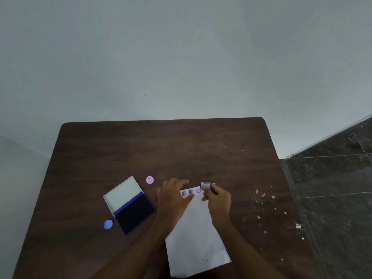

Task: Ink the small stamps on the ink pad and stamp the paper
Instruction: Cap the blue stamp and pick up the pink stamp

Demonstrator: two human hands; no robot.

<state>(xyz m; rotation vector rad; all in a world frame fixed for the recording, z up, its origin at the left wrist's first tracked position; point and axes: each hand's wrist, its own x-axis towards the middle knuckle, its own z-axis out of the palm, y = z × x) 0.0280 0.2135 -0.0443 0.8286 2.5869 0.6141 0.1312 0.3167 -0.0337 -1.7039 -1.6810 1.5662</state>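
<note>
A white sheet of paper (196,236) lies on the dark wooden table (181,150); three purple prints (190,191) run along its far edge. My right hand (218,198) grips a small blue stamp (205,185), tilted, just above the paper's far right corner. My left hand (174,195) rests flat with fingers spread on the paper's far left corner. An open ink pad (135,212) with its white lid folded back lies to the left. A pink stamp (149,179) stands beyond it, and a blue stamp (108,224) sits at the pad's near left.
The table stands against a pale wall. White specks (263,195) dot the table's right side. Dark tiled floor (332,188) lies beyond the table's right edge.
</note>
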